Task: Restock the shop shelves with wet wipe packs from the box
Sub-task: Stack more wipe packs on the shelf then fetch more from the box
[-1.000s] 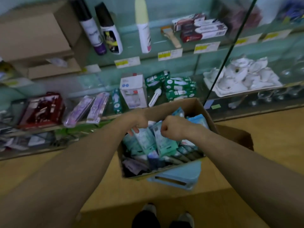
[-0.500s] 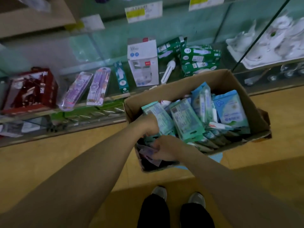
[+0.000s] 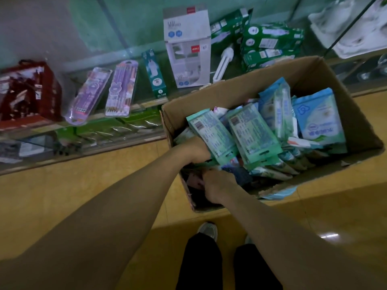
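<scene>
An open cardboard box (image 3: 261, 79) stands on the floor before the low shelf, packed with wet wipe packs. Two green packs (image 3: 254, 132) lean upright in the middle and a blue pack (image 3: 318, 116) stands at the right. My left hand (image 3: 194, 150) reaches into the box's left side against the leftmost green pack (image 3: 212, 133), which hides its fingers. My right hand (image 3: 215, 187) is in the near left corner, fingers curled down onto a purplish pack (image 3: 194, 182) lying low in the box.
The glass shelf (image 3: 134, 105) behind the box carries purple pencil sets (image 3: 121, 88), a white lamp carton (image 3: 187, 47), green bulb boxes (image 3: 270, 40) and a red basket (image 3: 27, 91). White ceramic ware (image 3: 356, 28) sits at the upper right. My shoes (image 3: 208, 230) stand on the yellow floor.
The view has tipped down and closer to the box. Both hands moved from the top of the packs toward the near left corner, the right hand digging lower.
</scene>
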